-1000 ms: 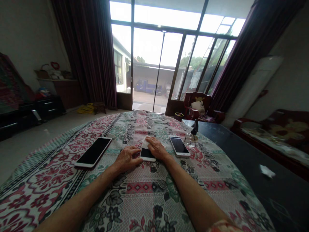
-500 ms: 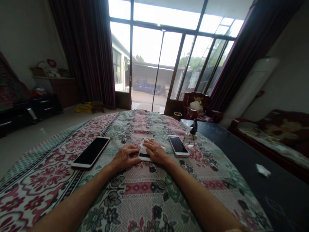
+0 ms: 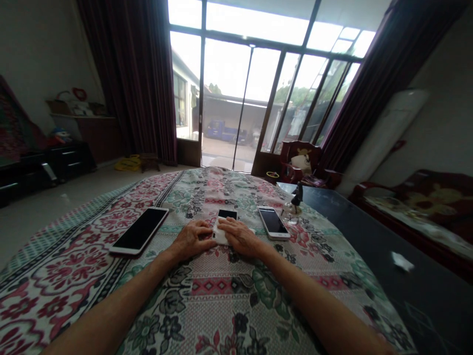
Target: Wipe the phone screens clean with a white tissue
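On a floral tablecloth (image 3: 236, 305) lies a smartphone with a black screen (image 3: 227, 214), its far end showing between my hands. A white cloth (image 3: 221, 232) covers the phone's near end. My right hand (image 3: 240, 236) presses on the cloth, fingers over it. My left hand (image 3: 192, 240) curls against the phone's near left side and the cloth's edge. The phone's near end is hidden. A black-screened phone (image 3: 139, 230) lies flat to the left of my left hand, and a white-framed phone (image 3: 272, 223) lies to the right of my right hand.
A small dark figurine on a glass base (image 3: 296, 199) stands near the cloth's right edge. A dark table top (image 3: 369, 236) with a white scrap (image 3: 402, 261) lies to the right. A red sofa (image 3: 417, 207) and a glass door (image 3: 229, 98) lie beyond.
The white cloth has slid toward me along the phone, and the far end of the black screen now shows. Both hands have moved with it, staying close together.
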`<action>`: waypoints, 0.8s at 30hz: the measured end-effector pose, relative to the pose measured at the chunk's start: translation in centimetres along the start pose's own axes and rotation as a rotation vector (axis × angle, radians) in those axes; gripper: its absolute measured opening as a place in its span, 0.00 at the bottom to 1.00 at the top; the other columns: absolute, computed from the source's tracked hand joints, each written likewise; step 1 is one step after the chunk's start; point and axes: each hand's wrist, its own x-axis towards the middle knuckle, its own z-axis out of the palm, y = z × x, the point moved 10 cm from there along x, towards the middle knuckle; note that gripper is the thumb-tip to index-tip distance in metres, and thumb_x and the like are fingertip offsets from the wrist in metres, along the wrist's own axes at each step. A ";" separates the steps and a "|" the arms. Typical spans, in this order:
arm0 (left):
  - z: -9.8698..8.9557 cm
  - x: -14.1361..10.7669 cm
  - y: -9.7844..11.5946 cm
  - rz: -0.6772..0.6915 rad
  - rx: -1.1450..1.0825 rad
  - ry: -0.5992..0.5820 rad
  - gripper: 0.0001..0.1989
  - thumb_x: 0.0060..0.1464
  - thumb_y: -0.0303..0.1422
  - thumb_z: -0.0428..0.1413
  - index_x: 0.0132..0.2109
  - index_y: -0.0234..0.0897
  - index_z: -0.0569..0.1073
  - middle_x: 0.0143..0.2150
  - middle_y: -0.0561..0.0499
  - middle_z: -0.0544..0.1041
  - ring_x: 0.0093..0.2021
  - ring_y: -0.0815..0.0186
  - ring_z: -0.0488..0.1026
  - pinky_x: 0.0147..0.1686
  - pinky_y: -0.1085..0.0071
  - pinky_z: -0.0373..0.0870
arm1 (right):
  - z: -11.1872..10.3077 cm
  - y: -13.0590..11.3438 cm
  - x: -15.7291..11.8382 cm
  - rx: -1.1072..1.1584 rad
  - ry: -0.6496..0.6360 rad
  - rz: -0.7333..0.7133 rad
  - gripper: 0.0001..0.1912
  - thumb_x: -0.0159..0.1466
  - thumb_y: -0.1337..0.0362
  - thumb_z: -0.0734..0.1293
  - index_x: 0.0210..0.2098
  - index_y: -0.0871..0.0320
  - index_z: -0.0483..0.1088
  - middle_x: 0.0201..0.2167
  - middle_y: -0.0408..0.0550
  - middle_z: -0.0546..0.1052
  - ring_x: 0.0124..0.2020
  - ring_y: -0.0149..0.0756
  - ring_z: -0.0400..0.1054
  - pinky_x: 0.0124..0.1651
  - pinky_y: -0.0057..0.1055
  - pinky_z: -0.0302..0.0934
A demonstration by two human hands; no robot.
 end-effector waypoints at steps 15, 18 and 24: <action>-0.1 -0.1 0.2 -0.003 -0.028 -0.014 0.10 0.51 0.40 0.61 0.40 0.45 0.82 0.44 0.49 0.78 0.46 0.58 0.73 0.50 0.61 0.68 | 0.2 6.5 5.3 -0.074 0.090 0.225 0.23 0.69 0.68 0.55 0.61 0.56 0.64 0.66 0.47 0.62 0.68 0.43 0.51 0.67 0.45 0.48; -0.2 0.0 0.1 -0.015 -0.041 -0.006 0.11 0.50 0.40 0.62 0.41 0.43 0.81 0.44 0.48 0.79 0.47 0.57 0.73 0.50 0.60 0.69 | 0.4 5.2 4.1 -0.045 0.058 0.150 0.23 0.69 0.68 0.55 0.62 0.56 0.64 0.66 0.48 0.61 0.69 0.41 0.49 0.68 0.44 0.47; -0.2 0.0 0.1 -0.018 -0.040 -0.013 0.12 0.49 0.40 0.63 0.40 0.43 0.81 0.43 0.48 0.79 0.46 0.58 0.73 0.50 0.61 0.69 | 0.2 1.1 0.6 0.027 -0.023 0.009 0.22 0.71 0.65 0.53 0.63 0.54 0.61 0.68 0.48 0.59 0.69 0.40 0.48 0.68 0.46 0.46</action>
